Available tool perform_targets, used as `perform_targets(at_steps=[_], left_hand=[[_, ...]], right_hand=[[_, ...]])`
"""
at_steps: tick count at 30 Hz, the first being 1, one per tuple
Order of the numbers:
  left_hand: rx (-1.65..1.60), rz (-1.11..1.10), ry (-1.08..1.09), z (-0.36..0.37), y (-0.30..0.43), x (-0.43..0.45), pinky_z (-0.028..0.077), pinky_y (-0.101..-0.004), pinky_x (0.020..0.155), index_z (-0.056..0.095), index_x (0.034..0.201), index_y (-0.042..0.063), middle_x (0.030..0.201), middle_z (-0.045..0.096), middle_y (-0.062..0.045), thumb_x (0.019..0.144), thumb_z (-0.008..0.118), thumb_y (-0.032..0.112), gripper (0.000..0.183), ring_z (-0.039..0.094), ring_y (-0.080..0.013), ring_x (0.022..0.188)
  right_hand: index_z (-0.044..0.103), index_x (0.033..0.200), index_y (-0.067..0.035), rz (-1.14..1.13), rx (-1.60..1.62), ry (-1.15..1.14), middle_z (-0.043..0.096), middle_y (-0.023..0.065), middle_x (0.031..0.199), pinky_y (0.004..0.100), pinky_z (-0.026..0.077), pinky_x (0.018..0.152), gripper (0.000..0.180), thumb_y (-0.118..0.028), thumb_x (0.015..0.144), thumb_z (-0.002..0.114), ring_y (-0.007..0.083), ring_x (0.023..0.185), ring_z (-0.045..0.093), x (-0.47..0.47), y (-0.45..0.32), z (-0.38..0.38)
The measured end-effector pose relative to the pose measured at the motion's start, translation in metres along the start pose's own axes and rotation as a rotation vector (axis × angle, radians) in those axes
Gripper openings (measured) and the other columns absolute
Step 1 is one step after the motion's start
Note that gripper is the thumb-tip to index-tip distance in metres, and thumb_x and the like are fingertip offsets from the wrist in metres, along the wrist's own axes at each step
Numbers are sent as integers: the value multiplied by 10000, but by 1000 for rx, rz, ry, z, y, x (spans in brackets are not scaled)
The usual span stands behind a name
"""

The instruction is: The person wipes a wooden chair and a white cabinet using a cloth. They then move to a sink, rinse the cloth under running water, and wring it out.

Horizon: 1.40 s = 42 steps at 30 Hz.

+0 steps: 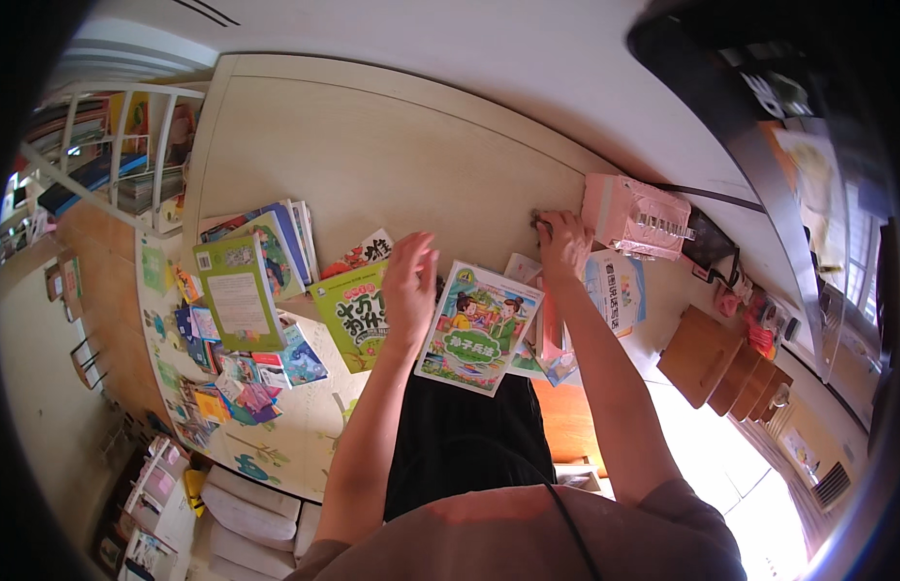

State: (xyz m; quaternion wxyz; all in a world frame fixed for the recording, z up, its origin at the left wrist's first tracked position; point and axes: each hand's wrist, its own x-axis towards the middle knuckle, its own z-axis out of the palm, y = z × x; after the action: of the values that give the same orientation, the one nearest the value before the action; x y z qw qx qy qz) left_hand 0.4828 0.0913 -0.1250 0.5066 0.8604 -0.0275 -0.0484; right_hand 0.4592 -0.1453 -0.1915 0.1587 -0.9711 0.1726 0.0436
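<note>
My left hand (412, 290) is raised over a green children's book (352, 319), fingers apart, with nothing seen in it. At the right, my right hand (564, 243) reaches over the desk beside a pink box (632, 218). Its fingertips touch a small dark item (541, 218) too unclear to name; whether they grip it cannot be told. Between my arms a white-bordered picture book (479, 327) lies at the desk's near edge. A blue-and-white book (616, 290) is partly behind my right forearm, near several other books.
Stacked books stand at the desk's left, a green one (239, 294) on top. Loose books (254, 392) lie on the patterned floor mat (297, 450). A white metal rack (116, 152) is far left, brown drawers (701, 356) at right. The pale desk (377, 152) meets the wall.
</note>
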Motion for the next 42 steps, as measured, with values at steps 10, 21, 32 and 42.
perform_targets(at_steps=[10, 21, 32, 42], left_hand=[[263, 178, -152, 145, 36, -9, 496, -403, 791, 542, 1145, -14, 1042, 602, -186, 763, 742, 209, 486, 604, -360, 909], [649, 392, -199, 207, 21, 21, 532, -371, 771, 582, 1088, 29, 1080, 538, -114, 681, 683, 40, 419, 551, -295, 992], [239, 408, -194, 224, 47, 110, 448, -421, 900, 546, 1187, 60, 1118, 571, -141, 703, 642, -30, 502, 530, -356, 1047], [226, 796, -625, 272, 51, 115, 435, -381, 953, 595, 1155, 70, 1181, 574, -125, 764, 553, 22, 396, 505, -313, 1129]], right_hand=[[567, 1251, -113, 149, 450, 91, 597, 126, 1158, 378, 541, 679, 407, -94, 849, 628, 273, 937, 621, -73, 42, -140], [444, 1341, -123, -149, -157, 281, 484, 108, 1309, 450, 315, 1062, 613, -74, 782, 691, 288, 1198, 480, -34, 104, -179], [624, 1010, -77, -234, -82, 166, 588, 60, 972, 381, 466, 781, 246, -42, 767, 636, 247, 938, 580, -39, 129, -190], [650, 982, -73, -193, -63, 311, 618, 63, 1005, 378, 480, 834, 283, -19, 705, 668, 249, 1011, 598, -97, 131, -171]])
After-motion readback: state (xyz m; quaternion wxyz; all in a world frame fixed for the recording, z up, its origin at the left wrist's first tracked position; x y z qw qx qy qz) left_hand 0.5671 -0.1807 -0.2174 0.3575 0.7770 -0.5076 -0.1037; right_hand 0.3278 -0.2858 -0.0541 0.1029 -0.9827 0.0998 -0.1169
